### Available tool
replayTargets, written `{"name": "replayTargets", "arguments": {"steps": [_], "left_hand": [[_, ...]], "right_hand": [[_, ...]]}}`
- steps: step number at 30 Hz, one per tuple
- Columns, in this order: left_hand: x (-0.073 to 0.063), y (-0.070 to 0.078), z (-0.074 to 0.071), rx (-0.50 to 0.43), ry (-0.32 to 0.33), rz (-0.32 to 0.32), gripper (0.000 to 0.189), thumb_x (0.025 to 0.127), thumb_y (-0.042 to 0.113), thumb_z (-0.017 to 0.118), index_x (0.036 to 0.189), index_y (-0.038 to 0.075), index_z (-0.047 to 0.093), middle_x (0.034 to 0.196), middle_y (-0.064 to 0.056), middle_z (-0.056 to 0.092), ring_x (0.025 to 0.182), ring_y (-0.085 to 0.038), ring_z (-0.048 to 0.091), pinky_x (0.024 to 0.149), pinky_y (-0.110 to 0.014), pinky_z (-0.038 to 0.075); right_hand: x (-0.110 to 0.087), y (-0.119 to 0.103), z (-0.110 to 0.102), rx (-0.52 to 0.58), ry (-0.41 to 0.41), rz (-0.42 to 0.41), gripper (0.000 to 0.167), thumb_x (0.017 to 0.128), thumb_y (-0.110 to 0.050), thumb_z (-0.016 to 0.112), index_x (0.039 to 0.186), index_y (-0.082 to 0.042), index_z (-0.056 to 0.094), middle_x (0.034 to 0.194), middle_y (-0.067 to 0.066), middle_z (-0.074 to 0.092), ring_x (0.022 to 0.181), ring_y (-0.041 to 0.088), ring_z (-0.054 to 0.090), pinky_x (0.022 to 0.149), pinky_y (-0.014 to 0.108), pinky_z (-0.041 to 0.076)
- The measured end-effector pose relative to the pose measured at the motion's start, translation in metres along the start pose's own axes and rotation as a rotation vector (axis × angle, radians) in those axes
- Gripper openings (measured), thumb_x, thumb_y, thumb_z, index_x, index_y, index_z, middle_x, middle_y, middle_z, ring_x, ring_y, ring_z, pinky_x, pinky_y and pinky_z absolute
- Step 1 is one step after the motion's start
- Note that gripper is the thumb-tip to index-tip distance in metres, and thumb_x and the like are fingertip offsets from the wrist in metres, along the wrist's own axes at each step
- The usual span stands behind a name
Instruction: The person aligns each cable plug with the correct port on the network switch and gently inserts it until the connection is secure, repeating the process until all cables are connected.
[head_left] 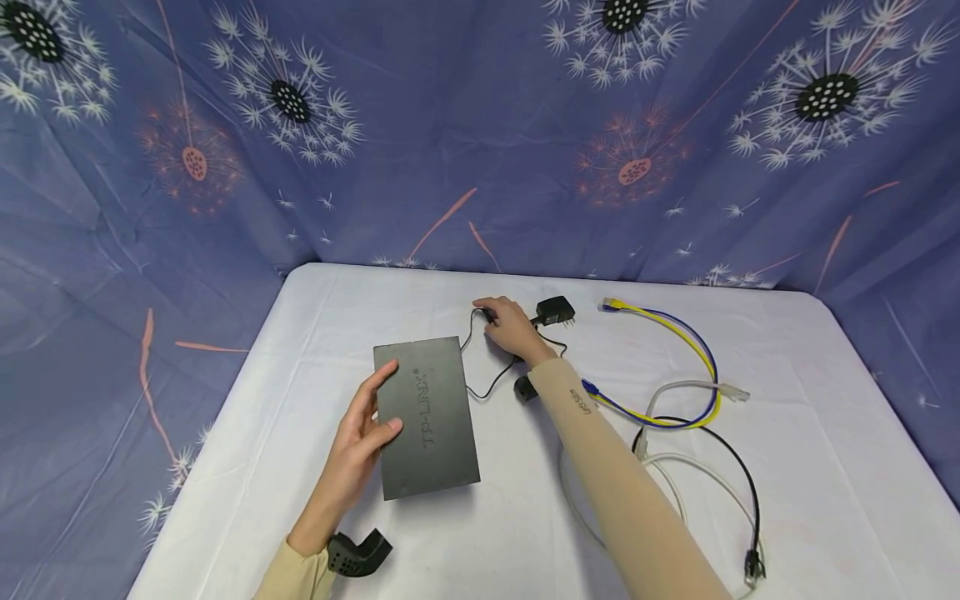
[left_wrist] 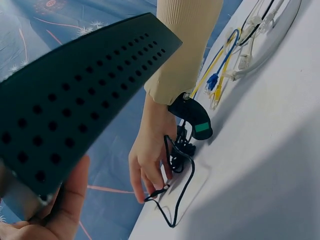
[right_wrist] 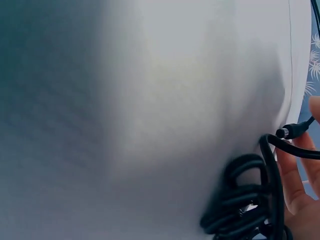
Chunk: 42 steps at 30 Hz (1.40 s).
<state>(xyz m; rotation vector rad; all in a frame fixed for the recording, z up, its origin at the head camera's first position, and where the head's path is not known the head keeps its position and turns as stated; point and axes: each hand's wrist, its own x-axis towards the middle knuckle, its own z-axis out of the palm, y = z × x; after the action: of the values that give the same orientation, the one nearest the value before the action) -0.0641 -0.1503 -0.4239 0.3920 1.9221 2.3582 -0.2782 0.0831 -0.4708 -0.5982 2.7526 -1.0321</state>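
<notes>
Grey box (head_left: 431, 421), plug (right_wrist: 294, 131) in curled hands (head_left: 357, 442)

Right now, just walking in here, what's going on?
A person's left-hand grip holds a dark TP-LINK box. The right-hand grip pinches a black plug, its tip bare and not in the box. A black power adapter and several network cables lie on the white tablecloth.
</notes>
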Motion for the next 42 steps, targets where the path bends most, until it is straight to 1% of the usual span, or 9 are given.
{"name": "replayTargets", "arguments": {"steps": [6, 9, 11, 14, 25, 33, 36, 40, 42], "left_hand": [[0.0, -0.001, 0.001, -0.004, 0.002, -0.002, 0.065, 0.093, -0.005, 0.047, 0.152, 0.009, 0.022, 0.158, -0.003, 0.002, 0.142, -0.024, -0.014, 0.103, -0.02, 0.027], [0.001, -0.001, 0.001, -0.009, 0.001, -0.002, 0.065, 0.093, -0.005, 0.046, 0.152, 0.009, 0.023, 0.158, -0.004, 0.003, 0.142, -0.025, -0.008, 0.103, -0.021, 0.029], [0.001, -0.001, 0.001, -0.012, 0.0, -0.002, 0.065, 0.093, -0.005, 0.046, 0.151, 0.009, 0.023, 0.157, -0.004, 0.004, 0.143, -0.026, -0.003, 0.102, -0.022, 0.031], [0.001, -0.001, 0.001, -0.011, 0.001, 0.0, 0.065, 0.092, -0.005, 0.046, 0.151, 0.009, 0.023, 0.157, -0.005, 0.004, 0.142, -0.027, 0.0, 0.102, -0.022, 0.031], [0.001, -0.002, 0.002, 0.003, 0.008, 0.006, 0.064, 0.092, -0.005, 0.047, 0.151, 0.009, 0.024, 0.158, -0.004, 0.002, 0.142, -0.025, -0.011, 0.103, -0.02, 0.028], [0.002, -0.002, 0.003, 0.013, 0.016, -0.006, 0.064, 0.092, -0.004, 0.047, 0.151, 0.01, 0.025, 0.158, -0.003, 0.003, 0.143, -0.025, -0.009, 0.103, -0.02, 0.028], [0.002, -0.001, 0.003, 0.021, 0.02, -0.012, 0.064, 0.092, -0.003, 0.048, 0.151, 0.01, 0.025, 0.158, -0.001, 0.004, 0.143, -0.024, -0.01, 0.104, -0.021, 0.026], [0.003, -0.001, 0.003, 0.029, 0.023, -0.019, 0.064, 0.093, -0.002, 0.048, 0.151, 0.011, 0.025, 0.158, 0.0, 0.005, 0.142, -0.023, -0.011, 0.108, -0.028, 0.019], [0.003, -0.002, 0.003, 0.029, 0.023, -0.018, 0.064, 0.093, -0.002, 0.048, 0.151, 0.011, 0.026, 0.158, 0.0, 0.005, 0.143, -0.023, -0.01, 0.108, -0.027, 0.019]], "right_hand": [[-0.004, 0.002, 0.0, 0.093, 0.045, 0.021, 0.046, 0.088, 0.0, 0.059, 0.133, -0.009, 0.057, 0.119, 0.015, 0.055, 0.108, 0.028, 0.054, 0.089, 0.038, 0.043], [-0.006, 0.002, -0.001, 0.139, 0.06, 0.025, 0.045, 0.088, 0.001, 0.059, 0.132, -0.01, 0.058, 0.118, 0.015, 0.055, 0.107, 0.028, 0.054, 0.085, 0.038, 0.045], [-0.007, 0.001, -0.002, 0.16, 0.067, 0.023, 0.045, 0.088, 0.001, 0.059, 0.131, -0.01, 0.059, 0.119, 0.014, 0.055, 0.107, 0.028, 0.055, 0.085, 0.038, 0.045], [-0.009, 0.001, -0.004, 0.176, 0.079, 0.014, 0.044, 0.088, 0.002, 0.06, 0.131, -0.009, 0.059, 0.12, 0.014, 0.056, 0.108, 0.028, 0.055, 0.09, 0.037, 0.043], [-0.016, -0.002, -0.006, 0.231, 0.12, -0.006, 0.041, 0.087, 0.0, 0.059, 0.126, -0.012, 0.063, 0.115, 0.01, 0.06, 0.102, 0.025, 0.057, 0.088, 0.036, 0.045], [-0.023, -0.005, -0.009, 0.282, 0.157, -0.111, 0.034, 0.089, 0.001, 0.061, 0.122, -0.007, 0.065, 0.11, 0.012, 0.064, 0.099, 0.022, 0.058, 0.085, 0.033, 0.047], [-0.028, -0.009, -0.013, 0.291, 0.168, -0.123, 0.031, 0.09, 0.0, 0.062, 0.12, -0.007, 0.067, 0.106, 0.009, 0.066, 0.097, 0.02, 0.059, 0.083, 0.033, 0.047], [-0.036, -0.016, -0.023, 0.328, 0.161, -0.127, 0.029, 0.09, 0.0, 0.063, 0.117, -0.007, 0.068, 0.102, 0.006, 0.067, 0.092, 0.019, 0.06, 0.081, 0.033, 0.047], [-0.046, -0.03, -0.035, 0.355, 0.136, -0.131, 0.029, 0.09, 0.001, 0.062, 0.118, -0.003, 0.067, 0.104, 0.012, 0.067, 0.095, 0.024, 0.059, 0.082, 0.036, 0.046]]}}
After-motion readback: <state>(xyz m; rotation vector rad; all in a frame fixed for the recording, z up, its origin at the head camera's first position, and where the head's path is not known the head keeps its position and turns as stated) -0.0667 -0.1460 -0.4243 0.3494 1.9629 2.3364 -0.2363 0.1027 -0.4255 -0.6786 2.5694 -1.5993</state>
